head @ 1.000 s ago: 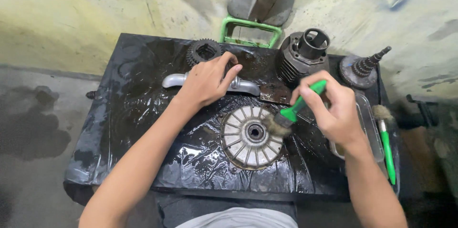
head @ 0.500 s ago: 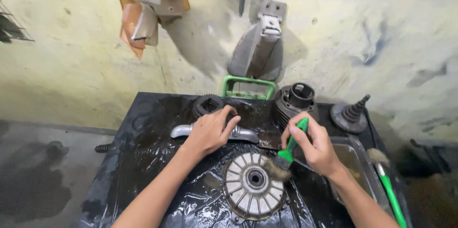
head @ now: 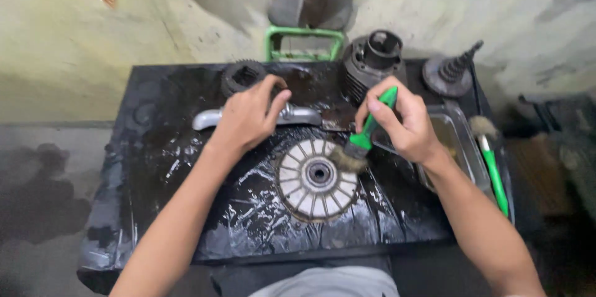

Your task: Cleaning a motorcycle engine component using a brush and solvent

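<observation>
A round finned metal disc [head: 315, 176] lies flat on black plastic sheeting [head: 186, 210] over a low table. My right hand [head: 402, 122] grips a green-handled brush [head: 365, 135] whose bristles touch the disc's upper right rim. My left hand [head: 248, 117] rests palm down on a silver metal lever [head: 208, 118] behind the disc, fingers curled over it.
A dark gear [head: 239, 76], a finned engine cylinder [head: 372, 61] and a cone-shaped threaded part [head: 450, 73] stand along the back edge. A metal tray [head: 459, 148] with liquid sits right, beside a second green brush [head: 493, 166]. A green frame [head: 304, 36] stands behind.
The view has tilted down and nearer to the table. Both hands stay in place, the brush still working at the disc's right rim.
</observation>
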